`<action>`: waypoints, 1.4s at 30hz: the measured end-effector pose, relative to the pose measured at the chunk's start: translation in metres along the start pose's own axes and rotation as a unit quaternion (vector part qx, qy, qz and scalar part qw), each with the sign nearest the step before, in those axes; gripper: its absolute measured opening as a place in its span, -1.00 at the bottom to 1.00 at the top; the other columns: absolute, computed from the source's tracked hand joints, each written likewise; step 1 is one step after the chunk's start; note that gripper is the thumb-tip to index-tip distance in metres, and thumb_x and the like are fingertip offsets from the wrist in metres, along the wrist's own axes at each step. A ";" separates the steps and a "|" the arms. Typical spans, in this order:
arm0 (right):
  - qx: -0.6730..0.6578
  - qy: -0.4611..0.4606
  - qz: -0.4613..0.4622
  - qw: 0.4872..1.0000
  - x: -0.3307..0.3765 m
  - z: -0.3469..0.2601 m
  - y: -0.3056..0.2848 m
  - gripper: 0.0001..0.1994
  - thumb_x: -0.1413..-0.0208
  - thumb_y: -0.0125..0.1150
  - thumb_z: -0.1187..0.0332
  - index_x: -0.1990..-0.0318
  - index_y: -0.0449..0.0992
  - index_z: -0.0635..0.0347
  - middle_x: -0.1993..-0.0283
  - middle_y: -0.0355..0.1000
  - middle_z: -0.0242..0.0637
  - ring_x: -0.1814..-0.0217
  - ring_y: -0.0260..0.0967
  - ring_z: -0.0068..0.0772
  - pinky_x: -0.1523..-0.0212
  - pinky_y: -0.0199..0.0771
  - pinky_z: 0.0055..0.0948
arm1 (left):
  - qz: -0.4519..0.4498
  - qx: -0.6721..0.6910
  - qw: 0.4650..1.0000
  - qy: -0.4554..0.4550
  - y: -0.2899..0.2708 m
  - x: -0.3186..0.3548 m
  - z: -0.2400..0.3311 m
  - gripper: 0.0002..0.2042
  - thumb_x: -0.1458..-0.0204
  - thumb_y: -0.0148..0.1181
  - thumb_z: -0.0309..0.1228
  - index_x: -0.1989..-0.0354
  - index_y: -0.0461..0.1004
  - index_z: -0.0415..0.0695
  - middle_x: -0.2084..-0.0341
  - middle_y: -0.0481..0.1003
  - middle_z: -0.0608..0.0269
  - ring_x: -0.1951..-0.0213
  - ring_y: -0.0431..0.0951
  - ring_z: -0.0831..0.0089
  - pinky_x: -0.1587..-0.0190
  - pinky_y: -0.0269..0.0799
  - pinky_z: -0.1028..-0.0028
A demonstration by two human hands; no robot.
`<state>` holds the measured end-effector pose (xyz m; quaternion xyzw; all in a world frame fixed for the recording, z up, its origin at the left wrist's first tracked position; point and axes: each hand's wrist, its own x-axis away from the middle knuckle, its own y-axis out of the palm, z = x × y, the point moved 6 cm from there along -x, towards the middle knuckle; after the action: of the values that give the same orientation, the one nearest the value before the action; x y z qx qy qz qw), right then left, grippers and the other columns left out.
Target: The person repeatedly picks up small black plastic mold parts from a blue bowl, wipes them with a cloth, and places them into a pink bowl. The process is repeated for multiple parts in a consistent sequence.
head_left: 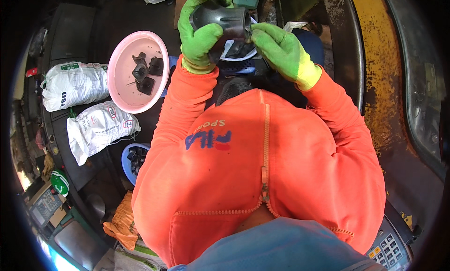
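Note:
A hollow black tube-shaped part [225, 21], likely rubber or plastic, is held up at the top of the view, its open end toward the right. My left hand [199, 43], in a green and yellow glove, wraps round its left side, thumb on the near face. The gloved fingertips of my right hand [280, 48] are pinched together at the rim of that open end; any small scrap between them is too small to make out. Below the part, a blue-rimmed white basin [253, 53] holds black pieces, partly hidden by the part and my hands.
To the left, a pink basin [115, 71] contains several black molded pieces. Two white sacks [75, 86] lie beyond it, near a blue basin [125, 161] of black pieces. A teal container [246, 1] stands at the top. A rusty yellow machine frame [375, 60] borders the right.

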<state>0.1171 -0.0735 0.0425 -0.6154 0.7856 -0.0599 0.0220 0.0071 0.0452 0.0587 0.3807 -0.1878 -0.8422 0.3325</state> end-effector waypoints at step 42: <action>0.285 -0.231 -0.056 0.928 -0.023 -0.034 -0.036 -0.76 -0.27 0.10 0.37 -0.01 0.49 0.26 0.21 0.55 -0.21 0.22 0.51 -0.33 0.16 0.49 -0.39 | 0.054 0.196 0.928 -0.313 -0.025 0.027 -0.037 -0.15 0.07 0.14 -0.19 -0.36 0.02 -0.46 -0.13 0.37 -0.32 -0.08 0.50 -0.03 -0.18 0.44 0.12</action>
<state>0.1533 -0.0569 0.0800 -0.6231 0.6726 -0.1390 0.3741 0.0114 0.0420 0.0070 0.1441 -0.4637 -0.8460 0.2203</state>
